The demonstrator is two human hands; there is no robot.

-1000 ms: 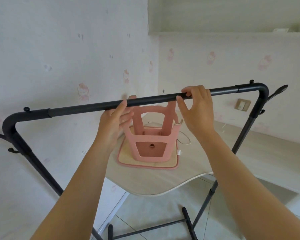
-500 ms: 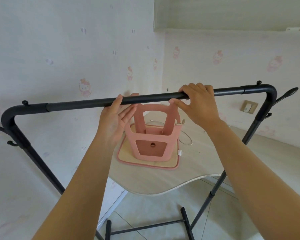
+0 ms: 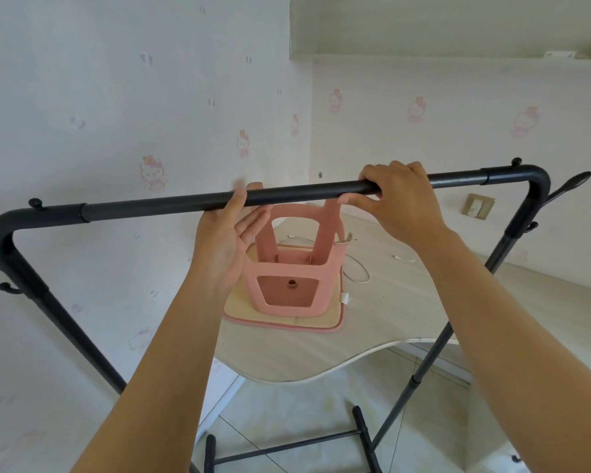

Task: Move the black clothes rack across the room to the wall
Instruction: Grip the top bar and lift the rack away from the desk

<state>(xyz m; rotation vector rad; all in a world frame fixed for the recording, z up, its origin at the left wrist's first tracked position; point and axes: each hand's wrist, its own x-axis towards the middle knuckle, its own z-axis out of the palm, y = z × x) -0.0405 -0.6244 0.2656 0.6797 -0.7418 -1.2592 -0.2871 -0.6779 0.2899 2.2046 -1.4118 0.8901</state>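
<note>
The black clothes rack [image 3: 157, 208] stands right in front of me, its top bar running across the view at chest height. Its bent corners and side hooks show at both ends. My right hand [image 3: 400, 203] is curled over the bar right of centre, fingers on top and thumb below. My left hand [image 3: 226, 247] is open just below the bar with the palm showing. Only its thumb tip touches the bar. The wallpapered wall [image 3: 116, 97] is close behind the rack. The rack's base bars [image 3: 287, 445] rest on the tiled floor.
Behind the bar a curved pale desk [image 3: 406, 302] fills the corner. On it a pink stool [image 3: 287, 268] lies upside down on a mat [image 3: 280, 324], beside a white cable [image 3: 357, 274]. A wall socket [image 3: 478, 206] sits at the right.
My left hand has opened off the bar, fingers spreading below it. The right hand has closed more firmly over the bar. The view has tilted slightly upward.
</note>
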